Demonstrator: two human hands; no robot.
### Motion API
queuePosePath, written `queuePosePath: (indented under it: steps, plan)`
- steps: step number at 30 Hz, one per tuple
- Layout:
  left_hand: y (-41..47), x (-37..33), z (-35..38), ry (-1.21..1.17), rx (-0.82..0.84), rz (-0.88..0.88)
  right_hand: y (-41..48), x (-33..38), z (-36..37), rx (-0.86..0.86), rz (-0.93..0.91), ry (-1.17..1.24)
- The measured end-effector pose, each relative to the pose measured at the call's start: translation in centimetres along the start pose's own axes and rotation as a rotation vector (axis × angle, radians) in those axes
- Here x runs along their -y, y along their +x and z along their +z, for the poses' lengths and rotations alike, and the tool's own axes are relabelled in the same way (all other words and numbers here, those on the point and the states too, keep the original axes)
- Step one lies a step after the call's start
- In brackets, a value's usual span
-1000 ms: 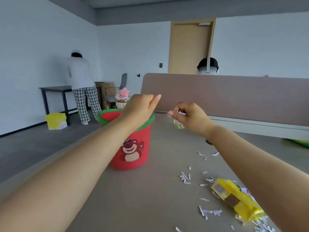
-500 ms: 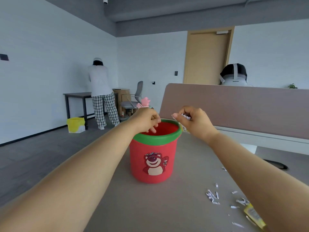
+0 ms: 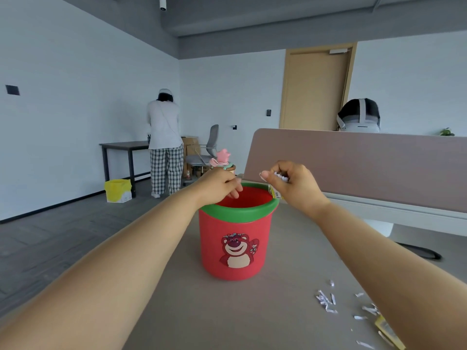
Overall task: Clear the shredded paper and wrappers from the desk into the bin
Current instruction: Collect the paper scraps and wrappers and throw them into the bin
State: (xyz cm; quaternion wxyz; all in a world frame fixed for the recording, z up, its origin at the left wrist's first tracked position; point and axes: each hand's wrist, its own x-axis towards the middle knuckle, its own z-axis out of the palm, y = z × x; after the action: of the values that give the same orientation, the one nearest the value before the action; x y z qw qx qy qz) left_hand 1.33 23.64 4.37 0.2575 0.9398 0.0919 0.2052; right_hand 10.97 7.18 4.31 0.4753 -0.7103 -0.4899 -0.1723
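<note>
Two bare hands are extended over a red bin (image 3: 235,246) with a green rim, which stands upright on the grey desk (image 3: 290,248) and carries a bear picture on its near wall. The left hand (image 3: 218,184) is at the bin's 10 o'clock rim, fingers curled downward with the tips dipping over the opening; whether anything is held in it cannot be determined. The right hand (image 3: 294,184) is at the bin's 2 o'clock, just above and beside the rim, clenched around a small wad of white shredded paper (image 3: 281,177) that shows between the fingers. A yellow-printed wrapper (image 3: 275,193) hangs below that fist, beside the bin's far right rim.

Loose shreds (image 3: 326,300) lie scattered on the desk at the bin's 4 o'clock, well apart from both hands and partly hidden under the right forearm. A yellow wrapper (image 3: 386,329) lies among them near the lower right edge, only partly visible.

Behind the bin, at its 12 o'clock, a pink toy (image 3: 222,159) is visible. A brown partition (image 3: 366,162) runs along the desk's far side.
</note>
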Motion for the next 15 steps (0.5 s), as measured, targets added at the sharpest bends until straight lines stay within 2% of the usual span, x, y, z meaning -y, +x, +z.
queuePosePath:
  steps: [4,5,7,10,12,15]
  plan:
    - [-2.5,2.3,-0.1,0.311,-0.302,0.043,1.6,1.5,1.4,-0.046,-0.018,0.076]
    - [-3.2,2.9,0.0,0.312,-0.346,0.055,2.1,2.0,2.0,-0.063,-0.023,0.095]
    - [-4.5,3.8,0.5,0.203,-0.334,0.044,2.9,2.4,3.4,-0.017,-0.016,0.079]
    - [-5.7,4.2,1.2,0.172,-0.312,0.021,3.1,1.4,5.4,0.243,0.074,-0.064]
    - [-5.8,4.1,1.5,0.175,-0.341,0.030,2.8,0.9,5.8,0.356,0.122,-0.135]
    - [-5.7,3.8,2.0,0.174,-0.403,0.028,2.5,1.5,5.1,0.351,0.107,-0.152]
